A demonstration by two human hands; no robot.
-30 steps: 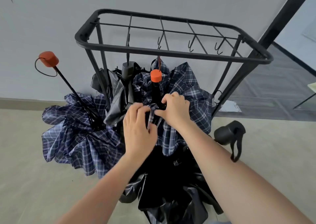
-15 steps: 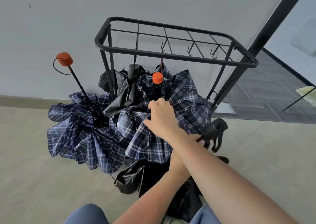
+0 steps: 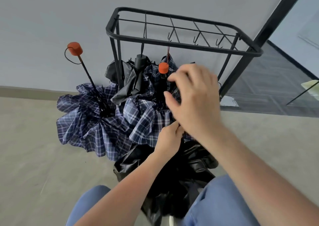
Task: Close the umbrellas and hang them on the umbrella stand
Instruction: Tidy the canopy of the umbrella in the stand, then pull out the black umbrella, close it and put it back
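At the centre of the view, under the front rail of the black metal umbrella stand (image 3: 181, 43), a blue plaid umbrella (image 3: 146, 115) hangs by a thin red loop from one of the hooks; its orange handle cap (image 3: 163, 67) points up and its canopy spills loosely down and toward 7 o'clock. The right hand (image 3: 193, 98) hovers over this canopy just to the 3 o'clock side of the cap, its fingers (image 3: 174, 79) spread apart and curled, blurred by motion; whether they touch the cloth cannot be told. The left hand (image 3: 170, 137) sits lower, at 6 o'clock of the right one, with thumb and forefinger pinched together at the plaid hem, though what exactly they hold is hidden beneath the right wrist.

At 11 o'clock of the cap, a black umbrella (image 3: 133, 82) hangs from the neighbouring hook by a dark strap, its fabric crumpled against the stand's left leg. Further out at 9 o'clock, outside the stand, a second plaid umbrella (image 3: 86, 120) rests on the floor (image 3: 34, 148) with canopy down and shaft tilted up toward 11 o'clock, ending in an orange handle (image 3: 75, 48) with a black cord loop. At 6 o'clock, beneath both forearms, another black umbrella (image 3: 172, 182) lies in glossy folds between the person's blue-clad knees (image 3: 222, 203). Behind everything stands a pale grey wall (image 3: 69, 18); at 3 o'clock a dark tiled area begins beyond a black frame (image 3: 276, 15).
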